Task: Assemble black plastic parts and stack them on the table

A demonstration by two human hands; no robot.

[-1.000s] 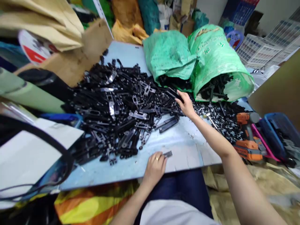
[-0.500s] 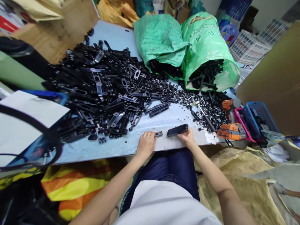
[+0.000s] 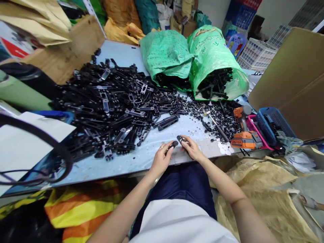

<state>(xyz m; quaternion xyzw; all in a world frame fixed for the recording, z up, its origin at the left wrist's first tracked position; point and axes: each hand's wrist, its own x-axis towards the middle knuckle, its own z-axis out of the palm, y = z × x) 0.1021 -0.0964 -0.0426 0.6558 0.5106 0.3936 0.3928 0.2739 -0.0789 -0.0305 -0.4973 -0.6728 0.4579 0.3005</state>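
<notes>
Close to the table's front edge, my left hand (image 3: 161, 158) pinches a small black plastic piece (image 3: 174, 144) with a rounded end. My right hand (image 3: 191, 148) grips another black plastic piece (image 3: 180, 139), seen nearly end-on. The two pieces are close together, and I cannot tell whether they touch. Just beyond my hands lies a black slotted bracket (image 3: 167, 123). To the left spreads a big heap of black plastic brackets (image 3: 108, 101), many with slots and pronged ends. Fingers cover much of both held pieces.
Loose metal pins (image 3: 194, 108) are scattered beyond my hands, with a hammer (image 3: 218, 126) among them. An orange cordless drill (image 3: 244, 131) stands right, beside a blue basket (image 3: 275, 125). Green sacks (image 3: 167, 54) of black parts sit behind. A cardboard sheet (image 3: 288, 84) rises at right.
My hands have come closer together. The long black piece in my right hand has turned from lying sideways to nearly end-on. The left hand's piece has tilted up. The camera view has shifted slightly.
</notes>
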